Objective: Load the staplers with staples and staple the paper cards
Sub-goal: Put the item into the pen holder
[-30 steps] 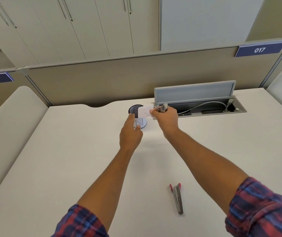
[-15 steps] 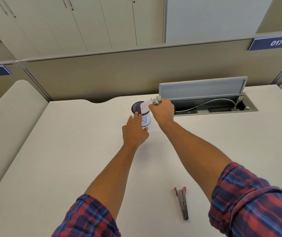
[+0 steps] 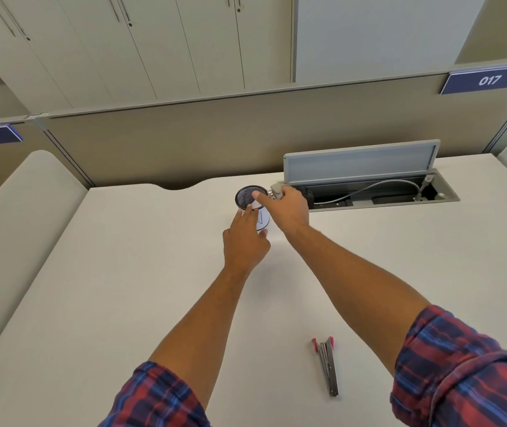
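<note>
White desk [image 3: 92, 303] fills the view, beige partition behind it, and the landmark to steer by is the dark mesh cup [image 3: 250, 197] standing at the far middle of the desk.

Just on the near side of that cup, the left hand [image 3: 246, 241] reaches in, fingers straight and relaxed, tips up against the white paper card [image 3: 261, 215] that leans at the cup's near wall. Nothing gripped there; it looks like a steadying touch.

Just right of the cup, the right hand [image 3: 289, 208] is curled around a small stapler [image 3: 276, 192], with its forefinger stretched over the cup's rim. Only a grey sliver of that stapler peeks out above the knuckles, so which way it points and whether the card sits in its mouth cannot be told.

Right again of the cup, the open cable tray [image 3: 443, 198] with its raised lid.

Well toward the camera from the cup lies the second stapler [image 3: 327, 368], pink-tipped end away from the person, long axis running near to far. Judging from here, the right arm is nearer to it, and the card lies just left of the right hand's grip.
</note>
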Available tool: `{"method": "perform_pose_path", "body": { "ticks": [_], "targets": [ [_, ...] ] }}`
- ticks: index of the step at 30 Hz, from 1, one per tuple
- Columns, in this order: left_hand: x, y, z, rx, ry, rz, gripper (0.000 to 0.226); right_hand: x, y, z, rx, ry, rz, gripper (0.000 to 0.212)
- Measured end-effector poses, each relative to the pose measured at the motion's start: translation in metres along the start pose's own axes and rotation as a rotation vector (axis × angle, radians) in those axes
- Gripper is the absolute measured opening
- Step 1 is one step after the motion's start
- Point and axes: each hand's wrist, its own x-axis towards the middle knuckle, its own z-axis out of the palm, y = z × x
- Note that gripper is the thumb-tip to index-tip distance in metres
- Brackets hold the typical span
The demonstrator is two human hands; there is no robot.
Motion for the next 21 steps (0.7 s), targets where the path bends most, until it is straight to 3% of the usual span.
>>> {"method": "perform_pose_path", "body": {
  "ticks": [4, 6, 9, 11, 21],
  "targets": [
    [-0.032, 0.020, -0.001, -0.519, 0.127, -0.077, 0.034, -0.043, 0.008, -0.007, 0.146, -0.093, 0.077, 0.056],
    [-0.057, 0.031, -0.005, -0.644, 0.142, -0.111, 0.024, -0.064, 0.021, -0.009, 0.174, -0.124, 0.100, 0.055],
    [-0.093, 0.038, 0.000, -0.712, 0.146, -0.164, 0.021, -0.098, 0.043, -0.016, 0.217, -0.149, 0.142, 0.027],
    [-0.113, 0.038, 0.007, -0.733, 0.126, -0.203, 0.025, -0.120, 0.056, -0.022, 0.226, -0.138, 0.162, 0.023],
    [-0.183, 0.019, 0.027, -0.656, -0.012, -0.279, 0.038, -0.205, 0.093, -0.040, -0.109, -0.092, 0.063, 0.044]
  ]
}}
